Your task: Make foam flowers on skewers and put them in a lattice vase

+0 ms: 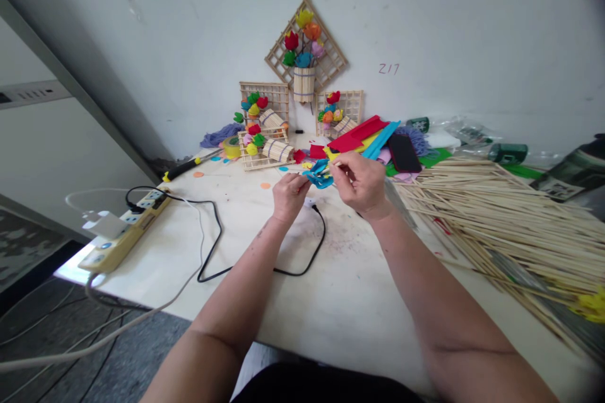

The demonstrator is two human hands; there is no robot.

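Note:
Between my two hands, above the middle of the table, is a blue paper flower with some yellow at its centre. My left hand is closed in a pinch at the flower's left underside. On the right, my right hand is closed too, its fingertips at the flower's right edge; a small pale tip shows there, too small to name. Behind the hands lie folded red paper and blue paper. A black cable runs on the table beneath my forearms.
Bamboo lattice frames with paper flowers stand against the wall. Many thin wooden sticks cover the table's right side, near a phone and plastic bottles. At left are a power strip and a black-and-yellow tool.

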